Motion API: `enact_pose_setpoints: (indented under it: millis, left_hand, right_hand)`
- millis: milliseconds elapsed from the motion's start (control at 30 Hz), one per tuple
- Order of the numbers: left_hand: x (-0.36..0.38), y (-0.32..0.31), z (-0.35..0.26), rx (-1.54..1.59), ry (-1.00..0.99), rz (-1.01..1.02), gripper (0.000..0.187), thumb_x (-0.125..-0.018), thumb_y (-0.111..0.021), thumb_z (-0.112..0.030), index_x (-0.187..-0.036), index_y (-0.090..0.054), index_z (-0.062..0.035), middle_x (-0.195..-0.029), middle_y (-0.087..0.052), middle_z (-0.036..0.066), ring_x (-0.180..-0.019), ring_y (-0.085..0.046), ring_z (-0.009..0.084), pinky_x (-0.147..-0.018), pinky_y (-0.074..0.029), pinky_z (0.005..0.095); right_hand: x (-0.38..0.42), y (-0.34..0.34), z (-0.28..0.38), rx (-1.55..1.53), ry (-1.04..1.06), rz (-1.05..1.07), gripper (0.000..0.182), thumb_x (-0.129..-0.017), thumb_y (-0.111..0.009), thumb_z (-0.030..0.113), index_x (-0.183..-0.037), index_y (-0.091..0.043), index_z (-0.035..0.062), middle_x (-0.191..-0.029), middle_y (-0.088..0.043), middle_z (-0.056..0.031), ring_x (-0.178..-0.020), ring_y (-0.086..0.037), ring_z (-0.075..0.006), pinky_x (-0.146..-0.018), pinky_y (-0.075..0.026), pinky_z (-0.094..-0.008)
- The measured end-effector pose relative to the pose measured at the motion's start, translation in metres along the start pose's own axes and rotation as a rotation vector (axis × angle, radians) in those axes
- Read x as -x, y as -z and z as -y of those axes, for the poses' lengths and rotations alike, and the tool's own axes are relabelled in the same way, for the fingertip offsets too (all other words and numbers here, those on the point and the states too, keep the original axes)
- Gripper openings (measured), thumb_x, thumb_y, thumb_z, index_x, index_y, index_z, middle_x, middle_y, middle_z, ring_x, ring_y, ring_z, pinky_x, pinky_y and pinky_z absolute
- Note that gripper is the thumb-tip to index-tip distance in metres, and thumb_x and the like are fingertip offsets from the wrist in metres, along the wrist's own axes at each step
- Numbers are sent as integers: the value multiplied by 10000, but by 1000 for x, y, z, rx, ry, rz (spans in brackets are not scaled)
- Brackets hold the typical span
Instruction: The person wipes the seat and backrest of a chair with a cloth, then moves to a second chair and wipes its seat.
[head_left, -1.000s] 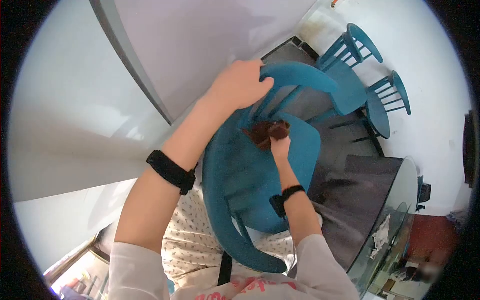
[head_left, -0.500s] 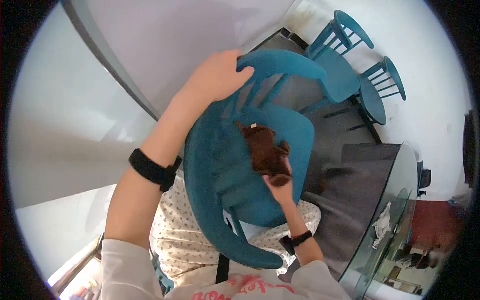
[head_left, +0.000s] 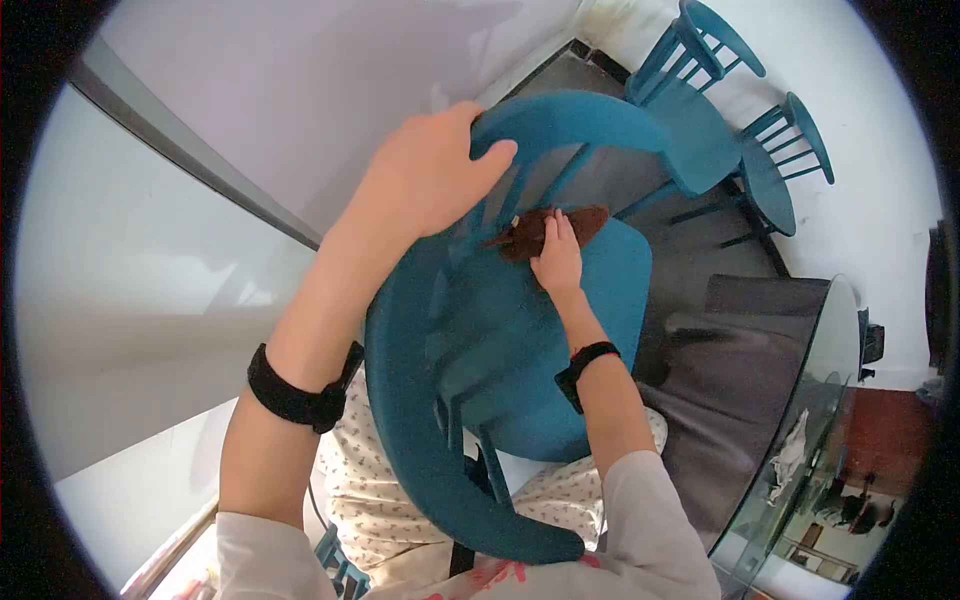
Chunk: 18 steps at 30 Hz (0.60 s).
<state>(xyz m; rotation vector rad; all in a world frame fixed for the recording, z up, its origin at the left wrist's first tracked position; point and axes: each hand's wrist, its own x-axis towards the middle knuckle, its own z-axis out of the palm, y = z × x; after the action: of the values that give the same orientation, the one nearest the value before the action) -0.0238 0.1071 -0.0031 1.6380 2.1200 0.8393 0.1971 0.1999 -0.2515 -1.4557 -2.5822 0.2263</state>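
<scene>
A teal chair (head_left: 460, 500) with a curved backrest stands in front of me, tilted in view. My left hand (head_left: 430, 165) is wrapped round the top rail of its backrest, thumb on the near side. Through the backrest I see the chair's seat (head_left: 515, 350). A dark brown cloth (head_left: 592, 226) with a small pale tag lies bunched on the seat's far part, close to the spindles. My right hand (head_left: 560, 262) holds it down against the seat, fingers stretched over it; part of the cloth is hidden under them.
Two more teal chairs, a nearer one (head_left: 700, 130) and a smaller-looking one (head_left: 770, 190), stand by the white wall. To the right is a glass-topped table (head_left: 790, 400) with a dark grey cover (head_left: 735, 340) and a crumpled white piece. A pale panel (head_left: 170, 300) rises at my left.
My right hand has carried the brown cloth across the seat, away from me to the backrest side, and the cloth has bunched sideways. My left hand stays on the rail.
</scene>
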Motion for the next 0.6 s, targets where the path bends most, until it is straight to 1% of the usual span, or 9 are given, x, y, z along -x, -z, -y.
enact_pose_setpoints:
  millis: [67,133,200,267,400,467,500,567,600]
  left_hand:
    - [-4,-5,6,18,-38,-24,444,-852,-553,-367,-1093,-590,4,-980,-631,228,-918,-600,389,-814,-470,420]
    - [-3,-5,8,34,-75,-67,447,-852,-553,-370,-1098,-589,2,-983,-631,229,-924,-599,390,-815,-470,421]
    - [-2,6,1,-1,-27,20,455,-853,-553,-374,-1106,-585,4,-1015,-627,226,-956,-594,384,-839,-465,418]
    - [-2,7,0,1,-20,15,462,-852,-552,-375,-1113,-581,6,-1028,-626,225,-969,-591,381,-850,-461,417]
    - [-3,4,4,26,-18,14,476,-853,-548,-381,-1118,-577,13,-1041,-624,226,-985,-589,374,-870,-454,415]
    - [-4,0,6,31,-24,3,477,-853,-547,-382,-1121,-576,12,-1042,-623,227,-985,-590,373,-870,-455,414]
    - [-4,-2,7,35,-35,-6,478,-854,-547,-384,-1124,-575,10,-1042,-622,228,-984,-590,373,-870,-455,414]
    - [-4,-3,7,32,-50,-24,477,-854,-548,-382,-1124,-574,10,-1046,-620,230,-983,-591,373,-869,-455,414]
    - [-4,-4,8,30,-64,-48,477,-853,-549,-381,-1125,-574,10,-1050,-619,231,-981,-592,374,-868,-455,413]
  right_hand:
    - [4,-1,-1,30,5,12,734,-643,-761,137,-1269,-393,26,-1403,-350,-195,-1293,-343,-353,-1072,-315,-393]
    - [5,-2,4,-58,-63,-57,671,-640,-749,112,-1233,-439,58,-1364,-412,-171,-1251,-391,-359,-1038,-355,-402]
    - [13,3,5,-98,-44,-43,636,-627,-740,92,-1200,-466,58,-1344,-433,-170,-1231,-407,-361,-1023,-367,-405]
    - [32,13,3,-132,-27,-29,602,-613,-731,73,-1166,-493,59,-1323,-453,-169,-1211,-422,-363,-1008,-378,-409]
    - [99,24,-13,-260,157,79,527,-572,-702,50,-1074,-544,52,-1260,-501,-170,-1175,-447,-363,-1002,-376,-423]
    - [126,36,-30,-156,449,279,580,-564,-731,90,-1108,-532,54,-1365,-399,-190,-1266,-355,-397,-1053,-312,-459]
    - [136,53,-29,-159,447,285,580,-564,-731,90,-1108,-532,54,-1365,-399,-190,-1266,-355,-397,-1053,-312,-459]
    - [148,91,-17,-81,393,433,752,-580,-762,144,-1262,-455,67,-1464,-211,-231,-1350,-204,-423,-1097,-225,-494]
    - [151,92,-17,-81,393,439,752,-580,-762,144,-1262,-455,67,-1464,-211,-231,-1350,-204,-423,-1097,-225,-494]
